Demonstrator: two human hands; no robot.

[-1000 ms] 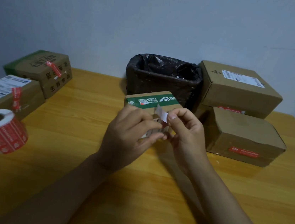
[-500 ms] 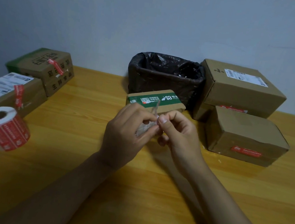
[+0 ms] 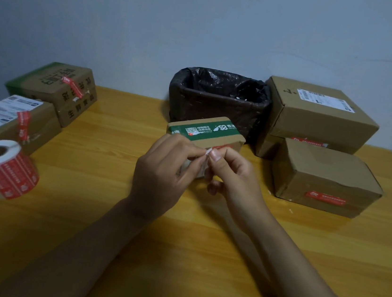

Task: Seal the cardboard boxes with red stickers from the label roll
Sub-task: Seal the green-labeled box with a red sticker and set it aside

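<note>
Left hand (image 3: 162, 171) and right hand (image 3: 232, 177) each hold a pinching grip on one small white-backed red sticker (image 3: 205, 153), just before the green-banded brown cardboard box (image 3: 207, 131) on the wooden worktop (image 3: 178, 245); red-and-white label roll (image 3: 5, 168) lies far left.

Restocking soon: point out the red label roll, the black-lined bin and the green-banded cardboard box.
Red label roll (image 3: 8, 173), head view, printed side.
Black-lined bin (image 3: 215, 112), head view, front wall.
Green-banded cardboard box (image 3: 208, 131), head view, green top band.
</note>
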